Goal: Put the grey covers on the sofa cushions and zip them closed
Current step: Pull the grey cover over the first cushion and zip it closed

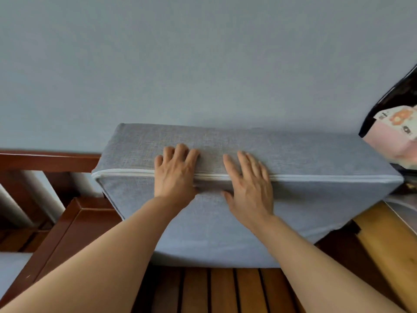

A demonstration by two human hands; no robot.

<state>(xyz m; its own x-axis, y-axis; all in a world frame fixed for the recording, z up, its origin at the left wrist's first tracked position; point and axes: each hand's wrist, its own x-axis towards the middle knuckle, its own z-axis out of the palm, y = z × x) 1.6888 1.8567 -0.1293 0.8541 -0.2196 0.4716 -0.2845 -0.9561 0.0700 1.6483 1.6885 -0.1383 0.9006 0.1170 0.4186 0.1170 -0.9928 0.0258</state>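
Wooden slats [225,290] nearest. At 12 o'clock, covered cushion [316,159] standing on edge: bulky, light, springy foam; grippy weave. Left hand [174,175], right hand [248,184] flat, fingers spread, pressing zip seam [327,178]. Best gripped at corners.

One cushion [293,159] in a grey cover, with one white piped seam [121,173]. Two hands: left hand [174,171], right hand [247,185]. One bag [392,132] at right.

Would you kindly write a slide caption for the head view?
Left hand and right hand press flat on a grey fabric-covered sofa cushion standing on a wooden slatted sofa frame.
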